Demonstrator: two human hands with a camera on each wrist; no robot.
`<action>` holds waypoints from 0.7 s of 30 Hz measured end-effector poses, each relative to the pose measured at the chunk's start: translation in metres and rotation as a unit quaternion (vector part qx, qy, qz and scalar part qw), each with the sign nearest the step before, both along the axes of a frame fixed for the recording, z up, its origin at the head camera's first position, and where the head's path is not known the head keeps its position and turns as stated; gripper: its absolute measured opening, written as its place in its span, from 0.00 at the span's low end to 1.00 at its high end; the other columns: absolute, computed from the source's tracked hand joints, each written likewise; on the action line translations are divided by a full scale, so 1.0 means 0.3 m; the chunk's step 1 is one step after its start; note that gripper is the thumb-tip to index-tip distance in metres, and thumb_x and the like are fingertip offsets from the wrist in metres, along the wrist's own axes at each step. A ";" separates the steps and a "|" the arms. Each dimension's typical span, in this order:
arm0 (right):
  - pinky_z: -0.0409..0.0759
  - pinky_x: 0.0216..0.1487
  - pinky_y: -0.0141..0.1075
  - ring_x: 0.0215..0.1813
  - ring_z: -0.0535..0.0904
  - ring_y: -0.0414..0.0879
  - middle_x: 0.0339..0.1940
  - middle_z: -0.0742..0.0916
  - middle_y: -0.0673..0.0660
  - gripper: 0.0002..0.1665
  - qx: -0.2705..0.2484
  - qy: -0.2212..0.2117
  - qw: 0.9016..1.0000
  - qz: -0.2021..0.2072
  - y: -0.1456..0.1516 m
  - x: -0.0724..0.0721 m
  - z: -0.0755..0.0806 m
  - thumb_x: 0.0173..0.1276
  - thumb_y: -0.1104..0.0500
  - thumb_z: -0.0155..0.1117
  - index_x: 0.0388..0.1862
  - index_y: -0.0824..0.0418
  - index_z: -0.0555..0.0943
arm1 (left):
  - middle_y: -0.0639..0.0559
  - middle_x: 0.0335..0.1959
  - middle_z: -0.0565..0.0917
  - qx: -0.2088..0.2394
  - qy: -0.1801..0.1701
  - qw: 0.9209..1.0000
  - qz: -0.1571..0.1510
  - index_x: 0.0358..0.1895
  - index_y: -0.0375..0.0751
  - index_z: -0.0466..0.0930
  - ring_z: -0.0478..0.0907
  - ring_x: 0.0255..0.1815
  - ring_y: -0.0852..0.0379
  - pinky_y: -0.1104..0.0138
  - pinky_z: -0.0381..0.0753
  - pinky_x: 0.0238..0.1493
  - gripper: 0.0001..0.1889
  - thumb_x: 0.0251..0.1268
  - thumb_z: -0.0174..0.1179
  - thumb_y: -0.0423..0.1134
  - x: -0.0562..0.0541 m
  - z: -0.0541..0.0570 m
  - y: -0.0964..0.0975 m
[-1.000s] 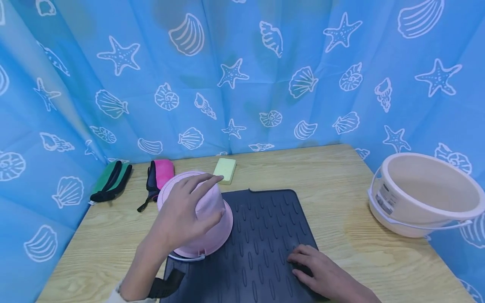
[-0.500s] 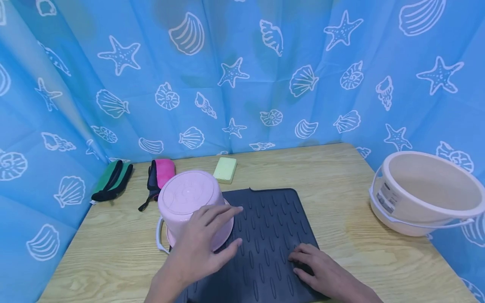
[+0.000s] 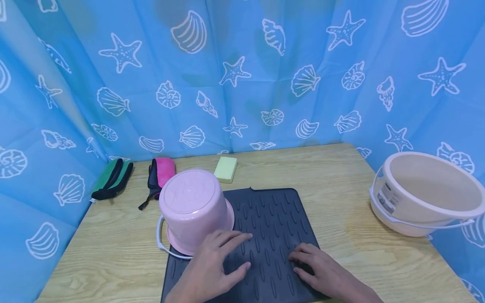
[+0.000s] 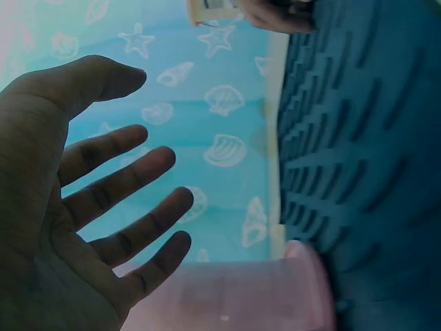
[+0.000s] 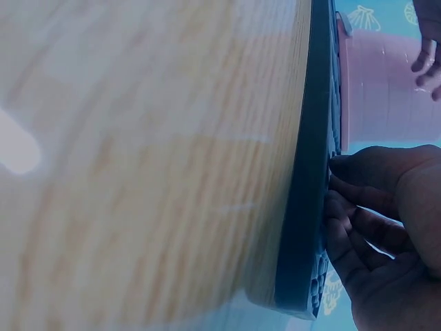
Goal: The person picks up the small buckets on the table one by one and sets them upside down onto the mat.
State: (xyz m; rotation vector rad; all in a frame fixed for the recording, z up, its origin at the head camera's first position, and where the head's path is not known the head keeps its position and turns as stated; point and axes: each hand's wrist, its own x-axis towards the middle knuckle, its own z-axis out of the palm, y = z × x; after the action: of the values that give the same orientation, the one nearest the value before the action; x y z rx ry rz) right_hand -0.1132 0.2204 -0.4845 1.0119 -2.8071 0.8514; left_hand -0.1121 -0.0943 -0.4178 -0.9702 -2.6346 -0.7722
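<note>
A pink bucket (image 3: 194, 210) stands upside down on the left part of a black ridged mat (image 3: 273, 227), its base facing up and its white handle (image 3: 161, 235) lying down at the left. My left hand (image 3: 212, 265) hovers in front of the bucket with fingers spread, and the left wrist view shows nothing in the palm. Loosely curled, the fingers of my right hand (image 3: 318, 269) rest on the mat near its right edge. In the right wrist view, that hand (image 5: 386, 227) touches the mat's surface and holds nothing.
A beige bucket (image 3: 394, 223) with a white handle sits upright at the table's right. Behind the mat lie a yellow-green sponge (image 3: 225, 169), a pink-and-black pouch-like item (image 3: 164, 171) and a green-and-black one (image 3: 110, 179). A blue shell-patterned curtain (image 3: 235, 101) closes off the back.
My left hand has come away from the pink bucket, moving toward me and to the right. The bucket's handle has swung out to its left side. My right hand stays in place.
</note>
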 end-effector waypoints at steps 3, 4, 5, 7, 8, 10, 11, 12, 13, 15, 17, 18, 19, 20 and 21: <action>0.80 0.41 0.33 0.42 0.74 0.33 0.44 0.79 0.42 0.11 0.000 0.001 1.000 0.000 0.000 0.001 -0.001 0.67 0.61 0.70 0.47 0.52 0.85 | 0.66 0.60 0.77 0.003 -0.012 1.000 0.004 0.65 0.63 0.76 0.72 0.59 0.64 0.55 0.76 0.58 0.26 0.62 0.67 0.54 0.007 -0.031 -0.002; 0.80 0.41 0.33 0.42 0.74 0.33 0.44 0.79 0.42 0.11 0.000 0.003 1.000 0.001 0.000 0.001 -0.001 0.67 0.61 0.70 0.47 0.52 0.85 | 0.66 0.59 0.77 0.003 -0.014 1.000 0.006 0.65 0.63 0.77 0.73 0.58 0.64 0.55 0.77 0.57 0.26 0.62 0.68 0.53 0.009 -0.041 -0.003; 0.80 0.41 0.33 0.42 0.74 0.33 0.44 0.79 0.42 0.11 0.000 0.004 1.000 0.001 0.000 0.002 -0.002 0.67 0.61 0.70 0.47 0.53 0.85 | 0.66 0.59 0.77 0.004 -0.014 1.000 0.006 0.64 0.62 0.77 0.73 0.58 0.63 0.54 0.77 0.57 0.26 0.61 0.68 0.53 0.010 -0.052 -0.004; 0.79 0.41 0.33 0.42 0.74 0.33 0.44 0.79 0.42 0.11 0.001 0.005 1.000 0.001 0.000 0.003 -0.003 0.67 0.61 0.70 0.47 0.53 0.85 | 0.65 0.58 0.78 0.006 -0.019 1.000 0.005 0.63 0.60 0.78 0.74 0.57 0.63 0.54 0.77 0.56 0.26 0.61 0.69 0.52 0.012 -0.073 -0.007; 0.79 0.40 0.33 0.42 0.74 0.33 0.44 0.79 0.42 0.11 0.001 0.006 1.000 0.000 -0.001 0.003 -0.003 0.67 0.61 0.70 0.47 0.53 0.85 | 0.65 0.58 0.78 0.007 -0.022 1.000 0.004 0.63 0.59 0.79 0.74 0.57 0.62 0.54 0.78 0.55 0.25 0.60 0.69 0.52 0.013 -0.084 -0.009; 0.79 0.40 0.33 0.42 0.74 0.33 0.44 0.79 0.42 0.11 0.003 0.005 1.000 -0.001 -0.001 0.003 -0.003 0.67 0.61 0.70 0.47 0.53 0.85 | 0.64 0.57 0.79 0.006 -0.033 0.999 0.003 0.62 0.57 0.80 0.75 0.56 0.62 0.54 0.78 0.55 0.25 0.60 0.69 0.52 0.016 -0.104 -0.011; 0.79 0.41 0.33 0.42 0.74 0.33 0.44 0.79 0.42 0.11 0.003 0.004 1.000 -0.001 -0.002 0.004 -0.003 0.67 0.61 0.70 0.47 0.53 0.85 | 0.63 0.57 0.79 0.007 -0.040 0.999 0.002 0.61 0.56 0.80 0.75 0.56 0.61 0.53 0.77 0.56 0.25 0.61 0.69 0.52 0.017 -0.114 -0.011; 0.79 0.40 0.33 0.42 0.74 0.33 0.44 0.79 0.42 0.11 0.003 0.003 1.000 -0.002 -0.002 0.004 -0.003 0.67 0.61 0.70 0.47 0.53 0.85 | 0.63 0.56 0.79 0.005 -0.047 0.999 0.002 0.61 0.55 0.81 0.75 0.56 0.61 0.53 0.77 0.56 0.25 0.61 0.68 0.52 0.018 -0.123 -0.012; 0.79 0.41 0.33 0.42 0.74 0.33 0.44 0.79 0.42 0.11 0.004 0.002 1.000 -0.003 -0.003 0.004 -0.002 0.67 0.61 0.70 0.47 0.53 0.85 | 0.63 0.56 0.79 0.002 -0.055 0.999 0.003 0.61 0.54 0.81 0.74 0.56 0.61 0.52 0.77 0.56 0.25 0.61 0.68 0.52 0.020 -0.131 -0.011; 0.80 0.41 0.33 0.42 0.74 0.33 0.44 0.79 0.42 0.11 0.005 0.000 1.000 -0.005 -0.004 0.004 -0.001 0.67 0.62 0.70 0.48 0.53 0.85 | 0.62 0.56 0.79 -0.002 -0.068 0.998 0.005 0.61 0.52 0.81 0.74 0.57 0.60 0.50 0.76 0.57 0.24 0.62 0.67 0.52 0.021 -0.146 -0.009; 0.80 0.42 0.33 0.42 0.74 0.34 0.44 0.79 0.42 0.11 0.007 -0.001 1.000 -0.006 -0.004 0.004 0.000 0.66 0.62 0.70 0.48 0.53 0.85 | 0.61 0.56 0.78 -0.008 -0.080 0.997 0.008 0.61 0.52 0.81 0.74 0.57 0.60 0.48 0.75 0.59 0.24 0.62 0.67 0.52 0.023 -0.157 -0.008; 0.80 0.42 0.33 0.42 0.74 0.34 0.44 0.79 0.42 0.11 0.008 -0.001 1.000 -0.007 -0.004 0.004 0.000 0.67 0.61 0.70 0.48 0.53 0.85 | 0.61 0.56 0.78 -0.013 -0.085 0.996 0.010 0.60 0.52 0.81 0.73 0.57 0.59 0.48 0.74 0.59 0.23 0.63 0.67 0.52 0.024 -0.162 -0.007; 0.80 0.42 0.34 0.43 0.74 0.34 0.44 0.79 0.42 0.11 0.009 -0.002 1.000 -0.007 -0.005 0.004 0.001 0.67 0.61 0.70 0.48 0.53 0.85 | 0.61 0.56 0.78 -0.017 -0.093 0.995 0.013 0.60 0.52 0.82 0.73 0.57 0.59 0.47 0.74 0.60 0.23 0.63 0.66 0.52 0.026 -0.167 -0.006; 0.80 0.42 0.34 0.43 0.74 0.34 0.45 0.79 0.42 0.11 0.010 -0.001 1.000 -0.007 -0.005 0.005 0.001 0.67 0.61 0.70 0.48 0.53 0.85 | 0.60 0.57 0.78 -0.020 -0.099 0.995 0.016 0.60 0.52 0.82 0.73 0.57 0.58 0.47 0.74 0.60 0.23 0.63 0.66 0.53 0.027 -0.171 -0.006; 0.80 0.42 0.34 0.42 0.74 0.34 0.45 0.79 0.42 0.11 0.010 -0.001 1.000 -0.007 -0.006 0.005 0.002 0.67 0.61 0.70 0.48 0.53 0.85 | 0.60 0.57 0.78 -0.024 -0.103 0.994 0.018 0.60 0.52 0.82 0.74 0.58 0.58 0.47 0.74 0.61 0.23 0.63 0.66 0.53 0.028 -0.175 -0.006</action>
State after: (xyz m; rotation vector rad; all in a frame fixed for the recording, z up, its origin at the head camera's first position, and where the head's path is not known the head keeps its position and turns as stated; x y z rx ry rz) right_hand -0.1117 0.2187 -0.4840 0.9932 -2.8261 0.8249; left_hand -0.1037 -0.0961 -0.4704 -0.8958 -2.8505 -0.8468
